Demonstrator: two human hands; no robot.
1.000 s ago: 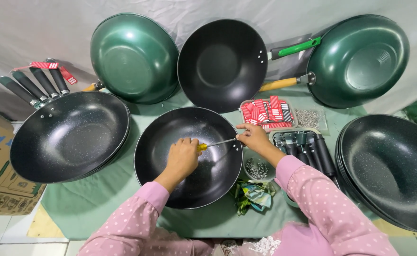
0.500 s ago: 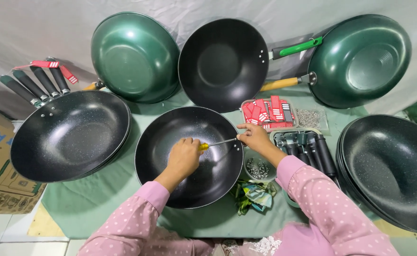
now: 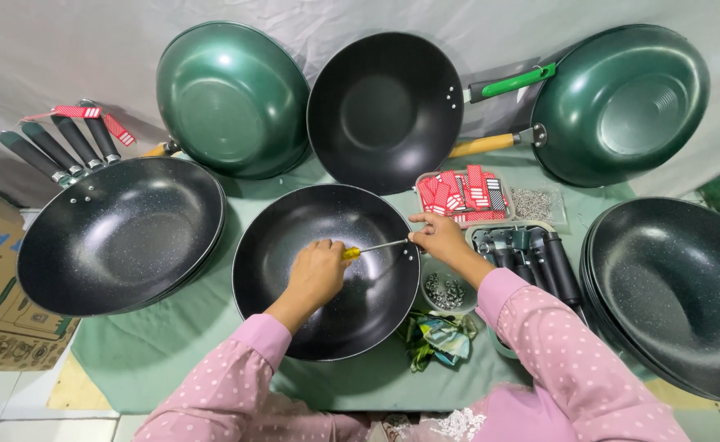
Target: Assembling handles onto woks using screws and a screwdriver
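Note:
A black speckled wok pan (image 3: 294, 221) without a handle lies in front of me on green cloth. My left hand (image 3: 317, 270) is closed around a yellow-handled screwdriver (image 3: 372, 248) inside the pan. The shaft points right toward the pan's rim. My right hand (image 3: 438, 237) pinches the rim there, at the screwdriver's tip, where two rivet holes show. Both arms wear pink dotted sleeves.
A stack of handled black woks (image 3: 119, 233) sits left, another black stack (image 3: 675, 290) right. Two green woks (image 3: 229, 98) (image 3: 622, 98) and a black one (image 3: 384, 106) lean at the back. Trays hold red tags (image 3: 458, 192), black handles (image 3: 532, 258), and screws (image 3: 446, 290). Crumpled wrappers (image 3: 438, 340) lie nearby.
Barely anything differs; both hands stay at the pan's right rim with the screwdriver in much the same place.

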